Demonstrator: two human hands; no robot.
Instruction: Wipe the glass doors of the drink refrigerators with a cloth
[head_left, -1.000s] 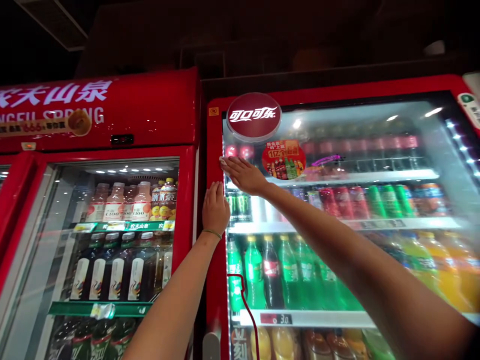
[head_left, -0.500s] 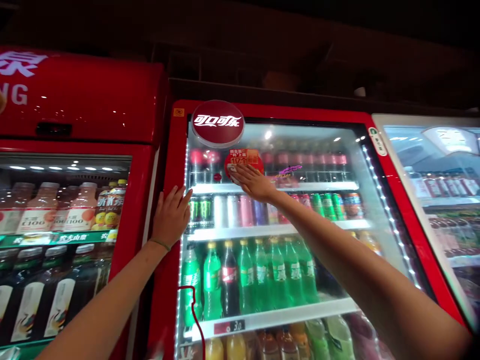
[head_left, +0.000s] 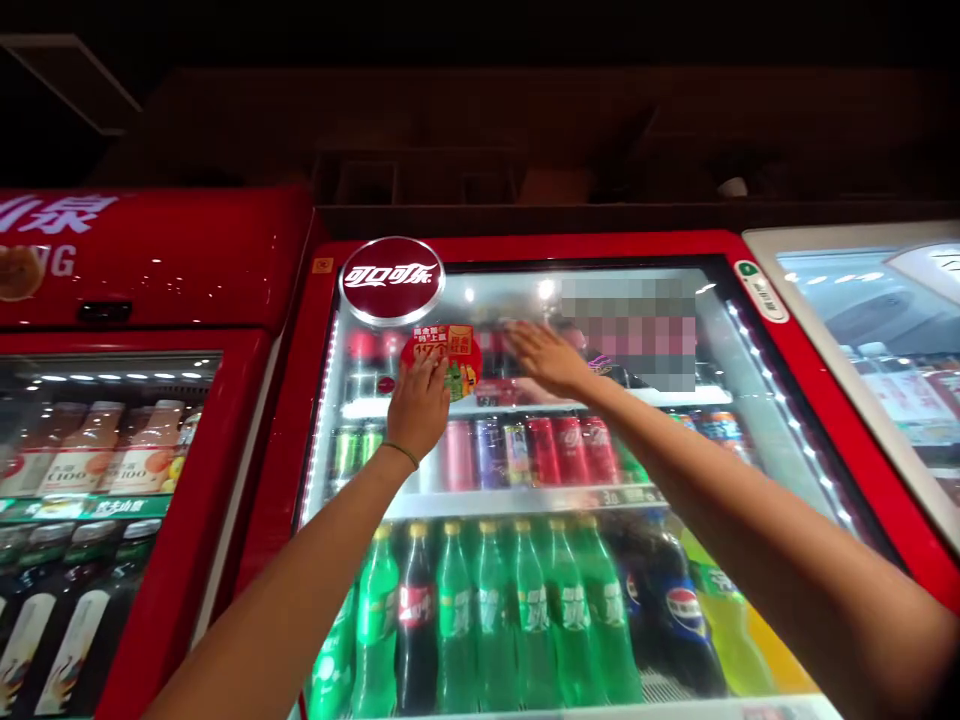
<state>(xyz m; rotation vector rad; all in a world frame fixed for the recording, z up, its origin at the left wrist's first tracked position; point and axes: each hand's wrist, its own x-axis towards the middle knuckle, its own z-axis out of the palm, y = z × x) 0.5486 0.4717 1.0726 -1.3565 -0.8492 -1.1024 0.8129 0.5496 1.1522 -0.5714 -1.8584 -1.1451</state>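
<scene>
My left hand (head_left: 418,408) lies flat against the glass door of a red Coca-Cola cooler (head_left: 517,246), its fingers over the lower left of a round red promotional sticker (head_left: 442,362). My right hand (head_left: 549,360) presses open on the same glass, to the right of the sticker, near the top shelf. Neither hand holds anything. Behind the glass stand rows of cans (head_left: 540,452) and green soda bottles (head_left: 487,630). A round Coca-Cola sign (head_left: 391,281) sits on the door's top left corner.
A red cooler with bottled drinks (head_left: 135,270) stands to the left, and a white-framed cooler (head_left: 862,238) to the right. A pixelated patch (head_left: 630,335) covers part of the glass. Dark shelving runs above the coolers.
My left hand has moved up and right onto the sticker, and my right hand has slid right off it. The view has shifted, so the cooler sits lower in the frame.
</scene>
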